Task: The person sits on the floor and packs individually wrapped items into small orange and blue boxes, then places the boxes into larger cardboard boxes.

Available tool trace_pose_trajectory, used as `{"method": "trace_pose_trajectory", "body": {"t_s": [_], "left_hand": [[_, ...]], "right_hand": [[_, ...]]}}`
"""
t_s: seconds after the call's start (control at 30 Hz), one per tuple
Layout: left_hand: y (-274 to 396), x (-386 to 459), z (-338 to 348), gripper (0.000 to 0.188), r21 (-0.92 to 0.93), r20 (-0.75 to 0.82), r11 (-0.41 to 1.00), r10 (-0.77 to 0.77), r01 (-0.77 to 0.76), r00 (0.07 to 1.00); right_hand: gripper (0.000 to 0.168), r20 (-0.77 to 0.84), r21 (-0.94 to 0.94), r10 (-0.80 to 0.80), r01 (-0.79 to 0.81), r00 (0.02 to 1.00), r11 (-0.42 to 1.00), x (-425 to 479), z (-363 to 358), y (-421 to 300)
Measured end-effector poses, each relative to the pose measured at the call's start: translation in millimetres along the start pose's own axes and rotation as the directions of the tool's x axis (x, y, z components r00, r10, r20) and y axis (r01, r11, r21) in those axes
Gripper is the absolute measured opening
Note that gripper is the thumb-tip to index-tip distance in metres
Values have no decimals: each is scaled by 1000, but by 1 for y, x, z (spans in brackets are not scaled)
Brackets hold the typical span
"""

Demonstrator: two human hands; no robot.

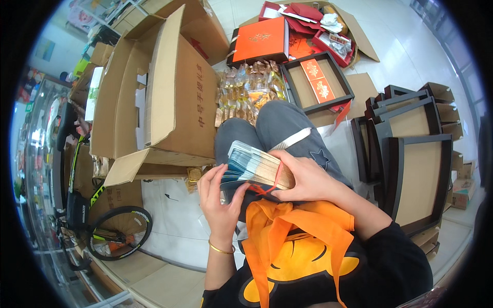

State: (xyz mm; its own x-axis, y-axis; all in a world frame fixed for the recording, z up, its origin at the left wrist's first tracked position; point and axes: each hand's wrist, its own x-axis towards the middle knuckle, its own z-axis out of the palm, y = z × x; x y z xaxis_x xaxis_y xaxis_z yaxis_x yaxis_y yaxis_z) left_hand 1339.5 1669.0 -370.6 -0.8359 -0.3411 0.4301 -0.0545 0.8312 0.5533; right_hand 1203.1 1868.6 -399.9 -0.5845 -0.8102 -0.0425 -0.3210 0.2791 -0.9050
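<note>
A thick stack of printed cards or papers, blue at one end and tan at the other, lies above my lap, tied near its right end with a red cord. My right hand grips the tied end between thumb and fingers. My left hand holds the blue end, where the edges fan apart. A white strap lies across my thigh just beyond the stack. An orange cloth bag or strap hangs over my front.
A large open cardboard box stands at left, above a bicycle wheel. Wrapped packets lie before my knees. Beyond are an orange-red box and a dark tray with red cards. Dark frame-like trays stand stacked at right.
</note>
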Motion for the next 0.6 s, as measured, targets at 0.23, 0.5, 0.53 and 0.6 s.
{"method": "trace_pose_trajectory", "body": {"t_s": [0.23,0.5,0.53,0.6], "left_hand": [[-8,-16,5,43,-321,36,911,-262,259,964],[-41,7,-1,19,-414,188,909,29,53,982],[-38,12,0,17,-450,199,890,19,74,980],[-38,18,-1,15,-515,206,848,-19,125,978]], "right_hand": [[84,12,5,3,-3,1000,1000,0,1,4],[62,121,177,-31,9,992,984,16,-4,11],[59,120,167,-49,28,992,986,27,-2,17],[59,164,176,-119,90,979,980,45,-8,7]]}}
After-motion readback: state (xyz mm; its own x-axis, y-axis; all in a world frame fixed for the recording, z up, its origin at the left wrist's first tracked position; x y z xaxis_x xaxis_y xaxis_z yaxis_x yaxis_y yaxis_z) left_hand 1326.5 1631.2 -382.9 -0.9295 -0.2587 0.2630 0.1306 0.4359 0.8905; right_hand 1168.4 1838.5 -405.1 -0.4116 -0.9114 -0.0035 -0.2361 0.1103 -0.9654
